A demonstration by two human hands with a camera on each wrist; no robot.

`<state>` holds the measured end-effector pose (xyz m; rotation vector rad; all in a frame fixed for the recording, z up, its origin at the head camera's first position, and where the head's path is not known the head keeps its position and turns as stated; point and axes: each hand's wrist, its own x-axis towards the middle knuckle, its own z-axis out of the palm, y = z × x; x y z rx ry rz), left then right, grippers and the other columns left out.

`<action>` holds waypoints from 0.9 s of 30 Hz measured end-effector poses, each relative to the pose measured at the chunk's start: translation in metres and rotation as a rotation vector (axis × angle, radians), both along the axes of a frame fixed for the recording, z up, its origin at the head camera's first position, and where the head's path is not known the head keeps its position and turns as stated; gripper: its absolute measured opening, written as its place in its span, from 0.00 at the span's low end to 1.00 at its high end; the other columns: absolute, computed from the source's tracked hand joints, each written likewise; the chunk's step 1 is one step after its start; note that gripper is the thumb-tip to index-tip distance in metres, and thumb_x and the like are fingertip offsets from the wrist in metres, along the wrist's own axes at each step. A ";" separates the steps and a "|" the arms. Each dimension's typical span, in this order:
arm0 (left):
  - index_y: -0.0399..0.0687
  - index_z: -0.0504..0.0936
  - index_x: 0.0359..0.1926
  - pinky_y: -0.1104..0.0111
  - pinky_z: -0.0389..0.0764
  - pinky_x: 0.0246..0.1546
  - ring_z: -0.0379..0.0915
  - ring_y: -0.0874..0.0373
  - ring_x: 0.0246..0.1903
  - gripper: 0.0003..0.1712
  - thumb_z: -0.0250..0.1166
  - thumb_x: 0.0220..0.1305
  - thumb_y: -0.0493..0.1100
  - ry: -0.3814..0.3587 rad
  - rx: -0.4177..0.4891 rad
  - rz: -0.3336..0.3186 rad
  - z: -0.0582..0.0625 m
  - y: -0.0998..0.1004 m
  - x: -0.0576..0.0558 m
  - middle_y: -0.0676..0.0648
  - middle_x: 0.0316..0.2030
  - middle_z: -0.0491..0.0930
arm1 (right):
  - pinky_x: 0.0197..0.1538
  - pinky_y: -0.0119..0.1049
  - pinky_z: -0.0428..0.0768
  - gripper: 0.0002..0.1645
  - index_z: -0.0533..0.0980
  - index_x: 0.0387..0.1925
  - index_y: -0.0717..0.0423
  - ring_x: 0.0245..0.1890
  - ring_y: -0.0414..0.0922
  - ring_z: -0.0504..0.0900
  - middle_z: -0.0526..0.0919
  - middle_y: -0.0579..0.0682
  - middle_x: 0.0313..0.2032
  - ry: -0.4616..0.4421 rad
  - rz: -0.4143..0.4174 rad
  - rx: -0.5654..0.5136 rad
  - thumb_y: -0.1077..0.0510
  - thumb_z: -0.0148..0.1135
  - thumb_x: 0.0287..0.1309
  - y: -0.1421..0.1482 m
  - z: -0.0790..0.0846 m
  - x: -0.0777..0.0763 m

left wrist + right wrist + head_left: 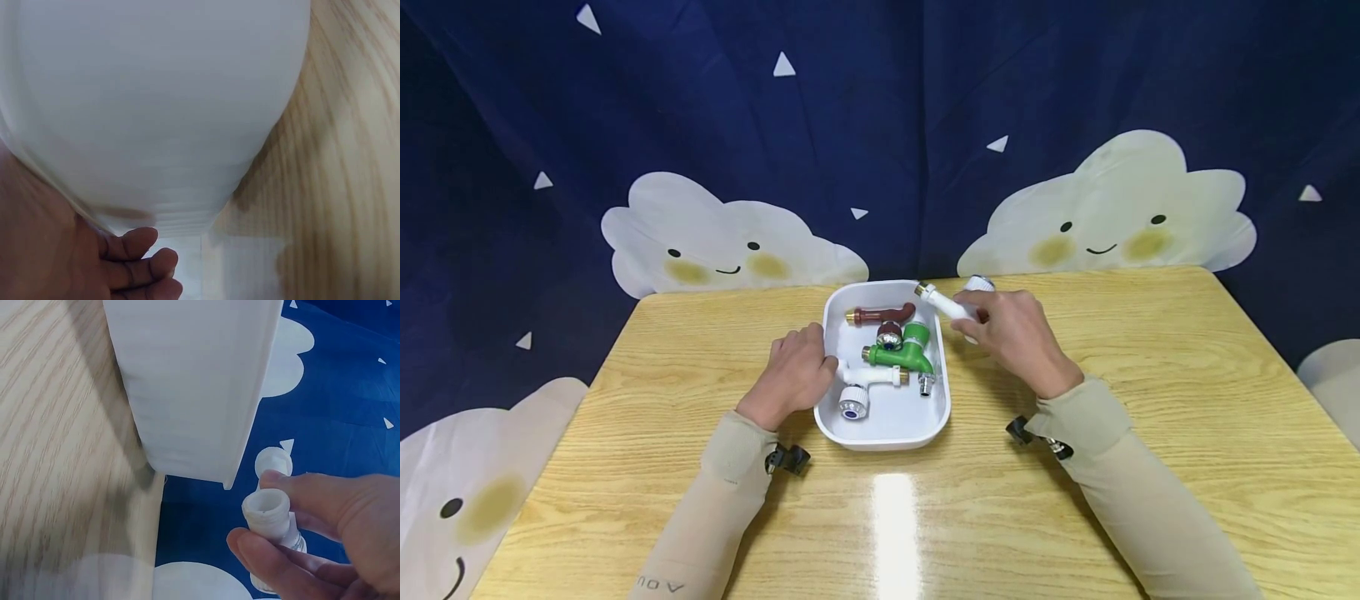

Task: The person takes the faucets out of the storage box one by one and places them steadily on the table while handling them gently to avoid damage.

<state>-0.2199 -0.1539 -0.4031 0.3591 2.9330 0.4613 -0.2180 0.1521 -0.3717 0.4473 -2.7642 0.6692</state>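
Note:
My right hand (pixel 1017 333) pinches a white plastic faucet (pixel 946 305) between thumb and fingers, above the right rim of a white tray (pixel 887 435). The faucet's brass threaded end points left over the tray; in the right wrist view, its open white spout (pixel 267 509) faces up. My left hand (pixel 797 371) holds the tray's left rim, its fingers (pixel 139 244) curled against the outer wall. Inside the tray lie a dark red faucet (pixel 880 315) at the back, a green faucet (pixel 901 357) in the middle and another white faucet (pixel 872 377) nearer the front left.
The tray stands on a wood-grain table (pixel 700 350), near its back edge. Behind the table hangs a dark blue curtain (pixel 865 125) with smiling clouds. A small camera mount sits at each wrist, close over the tabletop.

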 end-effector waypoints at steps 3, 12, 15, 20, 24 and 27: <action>0.36 0.69 0.52 0.49 0.66 0.59 0.68 0.43 0.46 0.18 0.48 0.73 0.47 -0.002 0.001 0.000 0.000 0.000 0.000 0.41 0.41 0.72 | 0.26 0.34 0.67 0.18 0.87 0.50 0.51 0.21 0.42 0.75 0.85 0.49 0.24 -0.001 -0.008 -0.004 0.55 0.76 0.58 0.001 -0.001 -0.001; 0.36 0.70 0.52 0.49 0.66 0.59 0.69 0.43 0.46 0.18 0.48 0.73 0.47 -0.008 0.004 0.005 0.001 0.001 -0.001 0.41 0.41 0.73 | 0.26 0.34 0.69 0.20 0.87 0.51 0.54 0.23 0.44 0.78 0.88 0.52 0.27 -0.006 -0.035 -0.008 0.55 0.76 0.57 0.003 -0.003 -0.003; 0.37 0.70 0.52 0.49 0.66 0.59 0.69 0.43 0.46 0.18 0.48 0.73 0.47 -0.006 0.003 0.006 0.000 0.001 -0.001 0.41 0.41 0.73 | 0.26 0.34 0.69 0.20 0.87 0.51 0.55 0.23 0.44 0.79 0.88 0.52 0.27 0.000 -0.041 -0.004 0.55 0.76 0.57 0.003 -0.004 -0.004; 0.37 0.70 0.52 0.49 0.66 0.60 0.69 0.43 0.46 0.18 0.48 0.73 0.47 -0.003 0.009 0.005 0.000 0.001 -0.001 0.41 0.40 0.73 | 0.27 0.36 0.69 0.20 0.87 0.51 0.55 0.24 0.45 0.80 0.89 0.53 0.28 -0.002 -0.066 -0.007 0.54 0.76 0.57 0.005 -0.005 -0.005; 0.37 0.70 0.53 0.49 0.66 0.60 0.69 0.44 0.46 0.18 0.48 0.73 0.47 -0.006 0.011 0.004 0.000 0.001 -0.001 0.41 0.41 0.73 | 0.27 0.37 0.70 0.20 0.87 0.51 0.54 0.24 0.45 0.81 0.90 0.53 0.29 -0.012 -0.085 -0.011 0.54 0.76 0.57 0.006 -0.006 -0.005; 0.36 0.70 0.53 0.49 0.66 0.60 0.69 0.44 0.46 0.19 0.48 0.73 0.47 -0.009 0.011 0.005 0.000 0.001 -0.001 0.41 0.41 0.73 | 0.27 0.37 0.70 0.21 0.87 0.52 0.54 0.25 0.46 0.82 0.90 0.52 0.29 -0.021 -0.093 -0.016 0.53 0.76 0.57 0.007 -0.007 -0.006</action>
